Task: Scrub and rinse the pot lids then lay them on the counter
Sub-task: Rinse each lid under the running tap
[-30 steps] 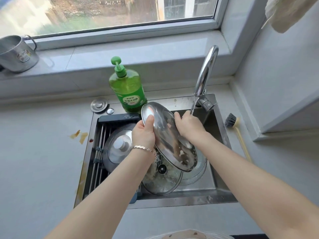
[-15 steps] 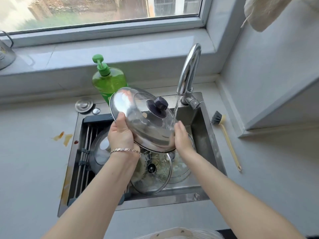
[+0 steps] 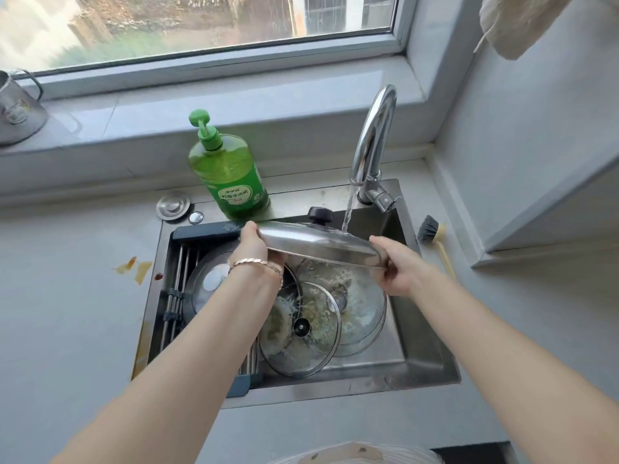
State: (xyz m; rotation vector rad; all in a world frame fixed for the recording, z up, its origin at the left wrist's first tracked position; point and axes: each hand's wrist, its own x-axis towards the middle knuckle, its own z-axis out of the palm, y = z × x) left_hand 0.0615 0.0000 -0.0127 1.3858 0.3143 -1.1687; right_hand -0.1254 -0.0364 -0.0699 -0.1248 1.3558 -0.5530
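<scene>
Now, what we see over the sink (image 3: pixel 428 363):
Our left hand (image 3: pixel 253 244): gripping the left rim of the steel lid (image 3: pixel 318 242).
Our right hand (image 3: pixel 397 271): grasping the right rim of that lid.
Steel lid: held nearly level above the basin, dark knob (image 3: pixel 320 215) on top.
Tap (image 3: pixel 371 142): water stream (image 3: pixel 347 212) lands on the lid's top.
Glass lids (image 3: pixel 301 329): soiled, lying in the basin below.
Soap bottle (image 3: pixel 227 172): upright behind the sink.
</scene>
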